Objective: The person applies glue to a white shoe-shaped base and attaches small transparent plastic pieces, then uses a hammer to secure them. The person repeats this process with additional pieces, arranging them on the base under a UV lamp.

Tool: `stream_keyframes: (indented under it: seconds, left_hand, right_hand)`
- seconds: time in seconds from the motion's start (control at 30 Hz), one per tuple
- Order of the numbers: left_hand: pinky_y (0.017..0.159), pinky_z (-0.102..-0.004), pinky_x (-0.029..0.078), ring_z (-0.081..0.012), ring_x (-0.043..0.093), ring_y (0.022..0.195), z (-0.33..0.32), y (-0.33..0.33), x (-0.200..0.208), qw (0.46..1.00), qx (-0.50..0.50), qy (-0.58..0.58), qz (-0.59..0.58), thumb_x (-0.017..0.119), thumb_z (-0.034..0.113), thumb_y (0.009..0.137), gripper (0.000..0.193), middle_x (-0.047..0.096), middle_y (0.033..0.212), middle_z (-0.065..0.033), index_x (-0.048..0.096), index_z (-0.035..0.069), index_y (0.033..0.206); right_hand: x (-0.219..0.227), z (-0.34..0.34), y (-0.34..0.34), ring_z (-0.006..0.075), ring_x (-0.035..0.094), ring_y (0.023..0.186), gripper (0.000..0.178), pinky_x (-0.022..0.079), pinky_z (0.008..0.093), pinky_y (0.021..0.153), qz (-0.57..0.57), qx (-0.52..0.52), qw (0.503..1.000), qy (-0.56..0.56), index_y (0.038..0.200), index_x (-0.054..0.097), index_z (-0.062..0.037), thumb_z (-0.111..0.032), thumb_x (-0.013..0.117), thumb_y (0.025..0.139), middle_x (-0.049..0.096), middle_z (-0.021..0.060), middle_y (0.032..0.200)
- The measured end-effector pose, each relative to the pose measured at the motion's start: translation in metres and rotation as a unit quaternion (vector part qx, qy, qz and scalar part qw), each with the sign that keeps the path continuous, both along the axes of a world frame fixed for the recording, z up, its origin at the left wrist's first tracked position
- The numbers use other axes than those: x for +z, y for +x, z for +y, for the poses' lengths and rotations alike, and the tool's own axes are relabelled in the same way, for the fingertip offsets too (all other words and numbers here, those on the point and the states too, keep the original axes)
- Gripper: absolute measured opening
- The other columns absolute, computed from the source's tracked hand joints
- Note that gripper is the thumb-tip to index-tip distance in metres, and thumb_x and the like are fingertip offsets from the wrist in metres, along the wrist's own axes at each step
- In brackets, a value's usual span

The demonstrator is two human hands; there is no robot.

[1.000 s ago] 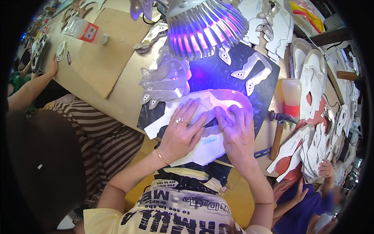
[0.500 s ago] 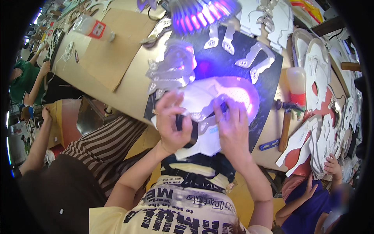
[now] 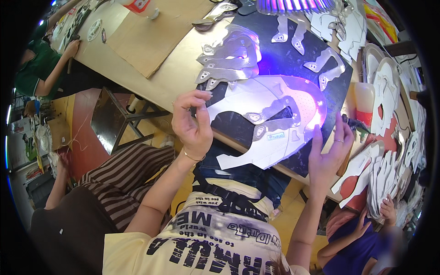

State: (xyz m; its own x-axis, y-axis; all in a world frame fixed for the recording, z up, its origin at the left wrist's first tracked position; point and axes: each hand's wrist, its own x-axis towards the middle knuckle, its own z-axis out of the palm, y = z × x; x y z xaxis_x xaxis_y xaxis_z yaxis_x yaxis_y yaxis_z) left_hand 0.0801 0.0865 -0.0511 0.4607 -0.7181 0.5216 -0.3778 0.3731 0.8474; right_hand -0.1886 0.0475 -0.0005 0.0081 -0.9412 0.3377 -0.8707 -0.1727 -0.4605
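A white shoe upper (image 3: 251, 155) with a rounded, perforated toe lies flat on a black board (image 3: 270, 62), its near part reaching over the table's edge. On top of it sits a shiny grey U-shaped shoe piece (image 3: 268, 111). To the left of the upper, my left hand (image 3: 192, 120) is raised, fingers curled but apart from the thumb, nothing visible in it. Beside the upper's lit toe end is my right hand (image 3: 331, 149), fingers spread and holding nothing; whether a fingertip touches the rim I cannot tell. Overlapping grey pieces (image 3: 229, 59) form a pile beyond the upper.
A ribbed lamp (image 3: 295, 5) glows over the far side. Loose grey pieces (image 3: 326, 68) lie on the board. Right of it are a red-and-clear bottle (image 3: 364, 107), a hammer (image 3: 355, 123) and stacked white cutouts (image 3: 378, 183). Co-workers are at left and right.
Both my hands have come off the grey piece and parted, left hand leftward, right hand rightward. The piece now lies uncovered on the upper. The view has shifted.
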Motion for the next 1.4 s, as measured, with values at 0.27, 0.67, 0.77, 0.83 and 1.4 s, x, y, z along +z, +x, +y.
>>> stream_keyframes:
  seconds: [0.27, 0.67, 0.77, 0.83, 1.4]
  left_hand:
    - [0.087, -0.0392, 0.047, -0.0296, 0.063, 0.098, 0.002, 0.001, 0.01, 0.969, -0.047, 0.082, -0.226, 0.069, -0.002, 0.075, 0.02, 0.066, 0.104, -0.0103, 0.066, 0.007, 0.093]
    - [0.094, -0.0413, 0.044, -0.0311, 0.061, 0.115, 0.011, -0.026, 0.016, 0.912, -0.174, 0.147, -0.341, 0.071, 0.001, 0.075, 0.03, 0.063, 0.123, -0.0097, 0.07, 0.01, 0.103]
    - [0.094, -0.0412, 0.044, -0.0311, 0.06, 0.117, 0.008, -0.036, 0.022, 0.909, -0.207, 0.148, -0.329, 0.072, 0.003, 0.076, 0.03, 0.064, 0.123, -0.0098, 0.07, 0.011, 0.104]
    - [0.099, -0.0401, 0.04, -0.028, 0.056, 0.124, 0.003, -0.044, 0.027, 0.902, -0.213, 0.154, -0.341, 0.071, 0.011, 0.083, 0.025, 0.063, 0.126, -0.0093, 0.07, 0.009, 0.107]
    - [0.117, -0.0555, 0.025, -0.0371, 0.034, 0.144, -0.026, -0.071, 0.027, 0.777, -0.333, 0.218, -0.488, 0.063, 0.044, 0.092, 0.071, 0.035, 0.157, -0.0164, 0.043, 0.006, 0.148]
  right_hand:
    - [-0.011, 0.01, 0.004, 0.0265, 0.054, 0.094, 0.054, 0.044, 0.0369, 0.086, -0.018, -0.017, 0.994, 0.106, 0.133, 0.058, 0.0035, -0.025, 0.074, 0.09, 0.055, 0.0134, 0.104]
    - [-0.016, -0.042, -0.005, 0.017, 0.054, 0.069, 0.038, 0.046, 0.0296, 0.067, -0.1, -0.001, 0.991, 0.091, 0.129, 0.062, 0.001, -0.018, 0.064, 0.097, 0.059, 0.0095, 0.08]
    - [-0.016, -0.066, -0.015, 0.0181, 0.056, 0.078, 0.037, 0.046, 0.0312, 0.073, -0.031, 0.041, 0.997, 0.059, 0.136, 0.059, -0.0047, -0.015, 0.058, 0.1, 0.063, 0.0097, 0.092]
    - [-0.016, -0.076, -0.021, 0.0252, 0.06, 0.083, 0.037, 0.047, 0.035, 0.077, -0.005, 0.07, 0.997, 0.028, 0.136, 0.059, -0.006, -0.013, 0.057, 0.1, 0.064, 0.0143, 0.097]
    - [-0.028, -0.059, -0.006, 0.0312, 0.056, 0.092, 0.049, 0.042, 0.0418, 0.085, 0.04, -0.016, 0.999, -0.013, 0.134, 0.057, -0.0031, -0.012, 0.066, 0.087, 0.057, 0.0132, 0.097]
